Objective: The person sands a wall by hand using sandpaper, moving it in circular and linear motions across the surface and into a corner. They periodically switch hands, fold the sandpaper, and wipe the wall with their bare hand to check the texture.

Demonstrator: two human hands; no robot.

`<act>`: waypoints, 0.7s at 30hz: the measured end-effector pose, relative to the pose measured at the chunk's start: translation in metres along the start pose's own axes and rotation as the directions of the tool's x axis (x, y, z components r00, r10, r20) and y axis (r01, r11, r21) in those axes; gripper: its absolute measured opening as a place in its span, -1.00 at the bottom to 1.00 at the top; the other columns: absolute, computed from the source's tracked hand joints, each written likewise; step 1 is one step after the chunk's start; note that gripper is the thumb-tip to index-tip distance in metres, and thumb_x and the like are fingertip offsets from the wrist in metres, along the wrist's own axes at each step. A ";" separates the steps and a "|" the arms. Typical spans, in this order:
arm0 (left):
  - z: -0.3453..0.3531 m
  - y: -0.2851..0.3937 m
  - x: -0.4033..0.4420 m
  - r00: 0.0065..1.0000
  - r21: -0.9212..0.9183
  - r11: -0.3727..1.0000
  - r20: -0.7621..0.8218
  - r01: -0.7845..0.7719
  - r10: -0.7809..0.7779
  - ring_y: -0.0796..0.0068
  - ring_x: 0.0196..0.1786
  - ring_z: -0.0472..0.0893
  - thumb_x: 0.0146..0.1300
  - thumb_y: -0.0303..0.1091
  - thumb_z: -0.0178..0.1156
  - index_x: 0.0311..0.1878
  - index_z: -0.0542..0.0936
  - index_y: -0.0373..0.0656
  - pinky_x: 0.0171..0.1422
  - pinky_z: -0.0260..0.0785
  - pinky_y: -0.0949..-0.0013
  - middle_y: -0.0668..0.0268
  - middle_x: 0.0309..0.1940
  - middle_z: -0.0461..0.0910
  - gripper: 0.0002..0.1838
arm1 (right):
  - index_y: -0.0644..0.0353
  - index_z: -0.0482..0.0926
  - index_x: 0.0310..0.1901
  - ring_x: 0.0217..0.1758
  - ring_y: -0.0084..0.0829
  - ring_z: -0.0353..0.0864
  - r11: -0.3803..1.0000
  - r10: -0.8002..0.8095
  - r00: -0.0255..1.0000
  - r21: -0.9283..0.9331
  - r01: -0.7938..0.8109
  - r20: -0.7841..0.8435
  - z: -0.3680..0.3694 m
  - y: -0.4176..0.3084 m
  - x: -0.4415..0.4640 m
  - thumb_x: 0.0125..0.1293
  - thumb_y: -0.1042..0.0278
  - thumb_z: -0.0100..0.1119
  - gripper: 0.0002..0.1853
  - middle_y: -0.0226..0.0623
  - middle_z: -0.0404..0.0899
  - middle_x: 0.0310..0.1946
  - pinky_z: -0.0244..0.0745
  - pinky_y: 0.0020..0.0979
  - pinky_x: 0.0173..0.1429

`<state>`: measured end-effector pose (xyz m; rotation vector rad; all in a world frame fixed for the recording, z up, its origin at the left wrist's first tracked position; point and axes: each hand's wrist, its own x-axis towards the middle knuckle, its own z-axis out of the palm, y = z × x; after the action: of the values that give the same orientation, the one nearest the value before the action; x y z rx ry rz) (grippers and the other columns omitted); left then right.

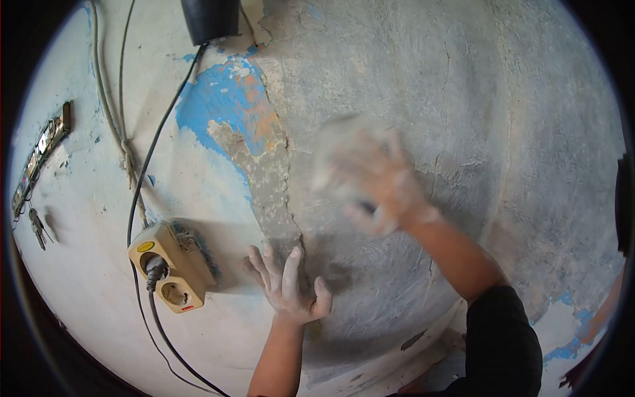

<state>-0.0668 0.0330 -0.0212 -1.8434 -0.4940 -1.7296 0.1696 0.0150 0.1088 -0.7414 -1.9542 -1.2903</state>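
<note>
My left hand [287, 291] lies against the wall [390, 284] with its fingers spread and dusted white. It rests beside the rough edge where bare grey plaster meets white paint. Higher and to the right, my right hand [380, 178] is smeared by motion over the grey plaster. Its fingers bend over a pale, flat-looking thing [329, 155] held to the wall, too blurred to name. Left of my right hand is a peeled patch of blue paint [210, 99] with orange spots.
A beige socket box [169, 264] with a black plug [156, 270] juts from the wall. A black cable [155, 142] hangs beside it, below a dark container [210, 20]. Keys [40, 228] hang from a rack [45, 149] at left. Another person's arm [603, 311] shows at right.
</note>
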 end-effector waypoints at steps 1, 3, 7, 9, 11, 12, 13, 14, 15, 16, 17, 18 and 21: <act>0.000 0.001 0.001 1.000 0.019 1.000 0.010 0.002 -0.002 -0.39 0.52 -0.07 0.07 -0.18 0.08 0.31 0.36 -0.28 0.51 -0.30 -0.33 -0.24 0.46 0.04 -0.31 | -0.06 0.44 0.31 0.55 -0.09 0.04 1.000 0.002 1.000 0.008 -0.002 -0.002 -0.003 0.019 -0.010 0.24 -0.03 0.08 -0.41 -0.33 0.23 0.45 -0.27 0.27 0.53; 0.002 0.007 0.004 1.000 0.031 0.999 0.024 0.010 -0.010 -0.39 0.51 -0.06 0.08 -0.17 0.08 0.28 0.38 -0.29 0.51 -0.31 -0.32 -0.26 0.44 0.07 -0.33 | -0.12 0.39 0.36 0.57 -0.19 0.02 0.886 0.455 0.878 -0.024 -0.463 -0.146 -0.011 0.048 -0.029 0.24 -0.11 0.06 -0.36 -0.37 0.23 0.45 -0.31 0.25 0.54; 0.010 0.013 0.011 0.997 0.085 0.994 0.023 0.072 -0.075 -0.38 0.52 -0.08 0.05 -0.20 0.06 0.19 0.49 -0.23 0.54 -0.42 -0.29 -0.17 0.45 0.12 -0.41 | -0.03 0.30 0.41 0.58 -0.09 -0.05 0.996 0.003 0.989 0.089 -0.017 0.148 -0.014 0.009 -0.047 0.34 -0.11 -0.05 -0.35 -0.28 0.19 0.47 -0.36 0.22 0.56; 0.011 0.010 0.011 0.998 0.064 0.997 -0.035 0.049 -0.047 -0.39 0.51 -0.05 0.07 -0.21 0.06 0.14 0.51 -0.24 0.53 -0.37 -0.29 -0.22 0.42 0.14 -0.45 | -0.04 0.29 0.41 0.59 -0.09 -0.07 1.000 -0.006 0.997 0.012 0.005 0.071 -0.006 0.024 -0.063 0.35 -0.12 -0.09 -0.35 -0.31 0.17 0.48 -0.39 0.27 0.54; 0.011 0.014 0.013 0.999 0.069 0.997 -0.035 0.039 -0.036 -0.37 0.51 -0.04 0.08 -0.20 0.06 0.11 0.52 -0.24 0.53 -0.40 -0.28 -0.25 0.42 0.15 -0.48 | -0.06 0.27 0.42 0.59 -0.10 -0.09 0.997 -0.026 1.000 -0.077 0.026 0.003 -0.001 0.046 -0.081 0.37 -0.13 -0.12 -0.36 -0.35 0.16 0.48 -0.41 0.32 0.53; 0.012 0.016 0.014 0.998 0.105 0.992 -0.002 0.067 -0.068 -0.35 0.52 -0.04 0.08 -0.20 0.06 0.10 0.53 -0.24 0.53 -0.43 -0.27 -0.25 0.42 0.15 -0.49 | -0.14 0.28 0.41 0.59 -0.16 -0.08 0.970 0.241 0.965 0.009 -0.241 -0.109 -0.003 0.060 -0.086 0.35 -0.13 -0.09 -0.37 -0.42 0.17 0.48 -0.43 0.42 0.48; 0.014 0.021 0.015 0.995 0.146 0.985 0.027 0.096 -0.101 -0.33 0.52 -0.03 0.09 -0.20 0.06 0.09 0.54 -0.23 0.54 -0.46 -0.26 -0.25 0.42 0.15 -0.50 | -0.22 0.30 0.41 0.59 -0.22 -0.07 0.872 0.490 0.850 0.124 -0.474 -0.194 -0.006 0.071 -0.091 0.34 -0.14 -0.06 -0.39 -0.50 0.18 0.48 -0.45 0.51 0.43; 0.019 0.025 0.014 0.990 0.157 0.979 0.027 0.129 -0.135 -0.28 0.54 -0.07 0.07 -0.18 0.06 0.08 0.56 -0.23 0.54 -0.53 -0.22 -0.25 0.43 0.12 -0.49 | -0.24 0.38 0.34 0.58 -0.24 -0.01 0.896 0.419 0.902 -0.113 -0.429 -0.105 -0.005 0.065 -0.097 0.28 -0.04 0.08 -0.43 -0.51 0.23 0.45 -0.37 0.58 0.39; 0.025 0.030 0.015 0.992 0.163 0.979 0.030 0.120 -0.126 -0.28 0.54 -0.07 0.07 -0.18 0.06 0.08 0.56 -0.23 0.54 -0.53 -0.22 -0.25 0.43 0.12 -0.49 | -0.24 0.38 0.34 0.58 -0.24 -0.01 0.895 0.423 0.899 -0.106 -0.434 -0.114 -0.005 0.051 -0.101 0.28 -0.04 0.08 -0.43 -0.51 0.23 0.45 -0.37 0.58 0.39; 0.032 0.038 0.015 0.992 0.195 0.975 0.046 0.109 -0.120 -0.26 0.55 -0.10 0.06 -0.16 0.07 0.09 0.56 -0.22 0.55 -0.55 -0.20 -0.23 0.44 0.13 -0.48 | -0.20 0.42 0.31 0.57 -0.20 0.00 0.981 0.190 0.981 0.037 -0.192 0.047 -0.004 0.034 -0.108 0.26 0.01 0.11 -0.44 -0.47 0.23 0.44 -0.36 0.60 0.37; 0.040 0.047 0.013 0.992 0.224 0.970 0.060 0.098 -0.114 -0.25 0.56 -0.13 0.05 -0.15 0.07 0.09 0.57 -0.22 0.55 -0.57 -0.19 -0.21 0.44 0.13 -0.46 | -0.16 0.45 0.29 0.56 -0.16 0.02 0.976 -0.082 0.983 0.212 0.046 0.164 -0.006 0.025 -0.115 0.23 0.06 0.13 -0.45 -0.43 0.24 0.44 -0.35 0.61 0.36; 0.047 0.054 0.009 0.991 0.282 0.958 0.105 0.049 -0.081 -0.29 0.55 -0.12 0.16 -0.11 0.05 0.14 0.54 -0.22 0.54 -0.48 -0.24 -0.21 0.43 0.16 -0.47 | -0.14 0.48 0.26 0.57 -0.18 0.01 0.970 -0.083 0.977 0.243 0.034 0.196 -0.011 0.025 -0.121 0.18 0.04 0.16 -0.44 -0.44 0.22 0.45 -0.39 0.61 0.36; 0.068 0.072 -0.007 0.978 0.283 0.959 0.194 0.025 -0.083 -0.29 0.55 -0.13 0.13 -0.10 0.09 0.16 0.54 -0.19 0.54 -0.51 -0.25 -0.14 0.44 0.17 -0.45 | -0.25 0.48 0.24 0.57 -0.29 0.00 0.954 0.296 0.954 0.073 -0.292 -0.055 -0.003 0.056 -0.143 0.13 -0.05 0.21 -0.42 -0.55 0.22 0.45 -0.35 0.66 0.32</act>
<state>0.0300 0.0201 -0.0394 -1.8210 -0.8343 -1.4245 0.3004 0.0181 0.0287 -0.9080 -1.7463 -1.0534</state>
